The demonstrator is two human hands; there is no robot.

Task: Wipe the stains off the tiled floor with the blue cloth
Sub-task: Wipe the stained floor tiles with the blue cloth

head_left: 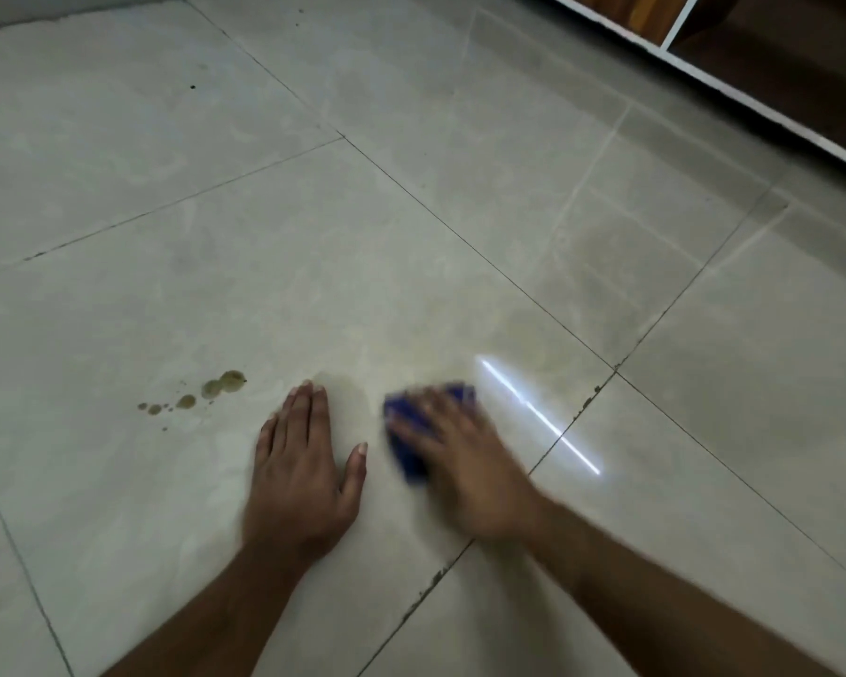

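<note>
stains [216,386], brownish drops in a trail, lie unwiped at far left on the tiled floor [460,188]. my left hand [304,471] rests flat beside them, fingers straight, bracing. further right, my right hand [465,461], blurred, presses the blue cloth [409,452] onto a dull smear, seemingly half cleaned. judged: the drops remain to do.
</note>
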